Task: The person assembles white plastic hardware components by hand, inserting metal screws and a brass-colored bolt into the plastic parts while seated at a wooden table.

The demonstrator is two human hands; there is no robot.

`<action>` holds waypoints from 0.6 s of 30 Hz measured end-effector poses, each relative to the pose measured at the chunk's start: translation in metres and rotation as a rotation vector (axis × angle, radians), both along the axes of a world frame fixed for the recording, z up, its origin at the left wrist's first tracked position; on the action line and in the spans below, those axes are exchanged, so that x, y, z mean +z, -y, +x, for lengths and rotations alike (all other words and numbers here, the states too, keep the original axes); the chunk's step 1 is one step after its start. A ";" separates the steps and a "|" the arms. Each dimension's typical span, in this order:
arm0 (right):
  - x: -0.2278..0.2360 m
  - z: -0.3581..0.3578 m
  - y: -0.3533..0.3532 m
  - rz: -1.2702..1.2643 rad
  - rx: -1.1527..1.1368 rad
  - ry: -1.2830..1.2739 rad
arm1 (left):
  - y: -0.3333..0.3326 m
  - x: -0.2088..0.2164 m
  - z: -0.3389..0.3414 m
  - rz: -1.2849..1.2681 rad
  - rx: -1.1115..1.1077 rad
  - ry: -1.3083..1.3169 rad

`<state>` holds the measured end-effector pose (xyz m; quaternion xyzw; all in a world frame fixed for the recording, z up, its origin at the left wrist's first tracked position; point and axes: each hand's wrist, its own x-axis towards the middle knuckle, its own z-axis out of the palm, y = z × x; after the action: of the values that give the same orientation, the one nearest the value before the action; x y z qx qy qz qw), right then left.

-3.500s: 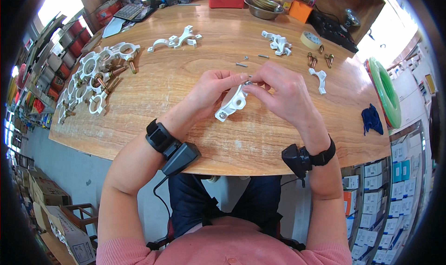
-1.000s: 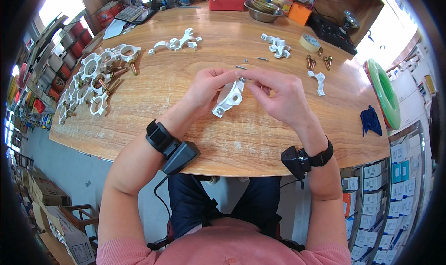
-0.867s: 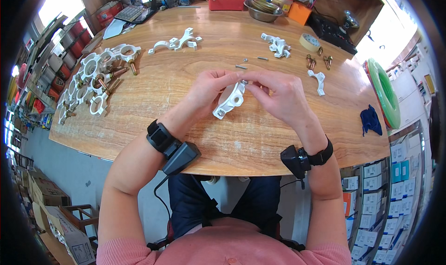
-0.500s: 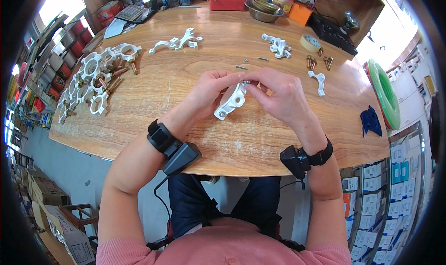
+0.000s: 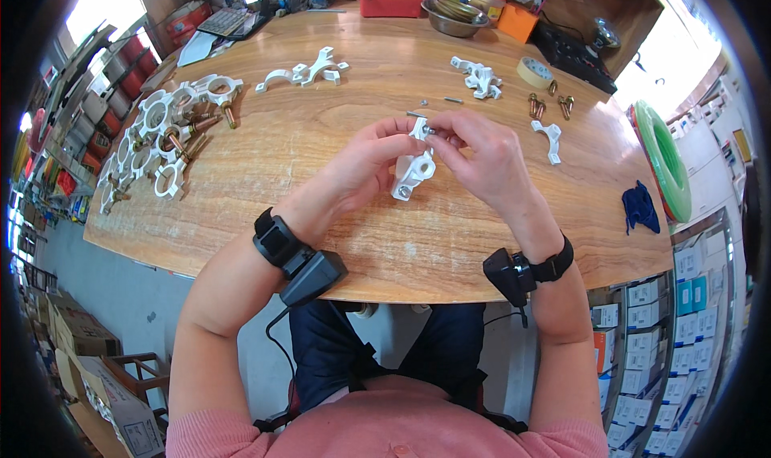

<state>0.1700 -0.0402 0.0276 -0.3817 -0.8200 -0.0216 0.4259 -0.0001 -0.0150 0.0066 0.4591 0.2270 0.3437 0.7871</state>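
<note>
A white plastic pipe clamp (image 5: 414, 169) is held above the table, tilted, its lower end with a metal screw in it toward me. My left hand (image 5: 373, 154) closes around its left side, thumb on top. At the clamp's upper end, the thumb and fingertips of my right hand (image 5: 486, 146) pinch a small silvery fastener (image 5: 428, 130); whether screw or nut is partly hidden by the fingers. Just beyond the hands lie a loose screw (image 5: 416, 114), another screw (image 5: 453, 100) and a small nut (image 5: 424, 102).
On the wooden table (image 5: 265, 169), a heap of white ring clamps (image 5: 157, 114) with brass-coloured bolts lies left. Clamp halves (image 5: 321, 66) lie far left; more white clamp parts (image 5: 479, 79), tape (image 5: 535, 73), brass bolts (image 5: 565, 106), a clamp half (image 5: 551, 141) and dark blue cloth (image 5: 640, 209) lie right.
The pipe clamp has turned more upright and shifted slightly right in my left hand. My right fingertips stay at its upper end, where the silvery fastener shows more.
</note>
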 end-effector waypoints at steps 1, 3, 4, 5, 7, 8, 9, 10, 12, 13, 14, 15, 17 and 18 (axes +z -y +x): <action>0.002 -0.001 0.003 -0.030 -0.011 0.000 | -0.001 -0.001 0.000 -0.001 0.002 0.001; 0.004 -0.001 0.004 -0.059 -0.024 0.002 | -0.004 -0.004 0.002 0.047 0.077 -0.016; 0.002 0.000 0.002 -0.029 -0.027 0.012 | -0.004 -0.003 0.002 0.048 0.077 -0.015; 0.001 0.001 0.002 0.000 -0.029 0.021 | -0.004 -0.003 0.002 0.066 0.089 -0.021; 0.003 0.003 0.003 -0.060 -0.064 0.040 | -0.004 -0.003 0.002 0.084 0.102 -0.028; 0.004 0.004 0.004 -0.119 -0.100 0.058 | -0.003 -0.002 0.002 0.092 0.111 -0.054; 0.007 0.002 0.006 -0.118 -0.100 0.058 | -0.003 -0.001 0.003 0.100 0.121 -0.081; 0.010 -0.001 0.008 -0.120 -0.081 0.022 | -0.003 -0.001 0.003 0.100 0.121 -0.082; 0.010 -0.002 0.007 -0.120 -0.063 -0.015 | -0.003 0.000 0.003 0.137 0.128 -0.076; 0.007 0.000 0.005 -0.057 -0.062 0.035 | -0.004 -0.002 0.003 0.138 0.128 -0.077; 0.006 0.001 0.004 0.007 -0.061 0.086 | -0.006 -0.005 0.004 0.175 0.132 -0.082; 0.007 0.002 0.004 0.008 -0.060 0.086 | -0.007 -0.006 0.004 0.212 0.136 -0.088; 0.007 0.005 0.006 -0.113 -0.126 0.111 | -0.007 -0.007 0.004 0.218 0.149 -0.099; 0.008 0.004 0.007 -0.113 -0.126 0.111 | -0.007 -0.006 0.004 0.222 0.162 -0.110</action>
<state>0.1744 -0.0469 0.0351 -0.4541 -0.8166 -0.0229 0.3555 0.0044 -0.0085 0.0001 0.5416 0.2667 0.4034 0.6876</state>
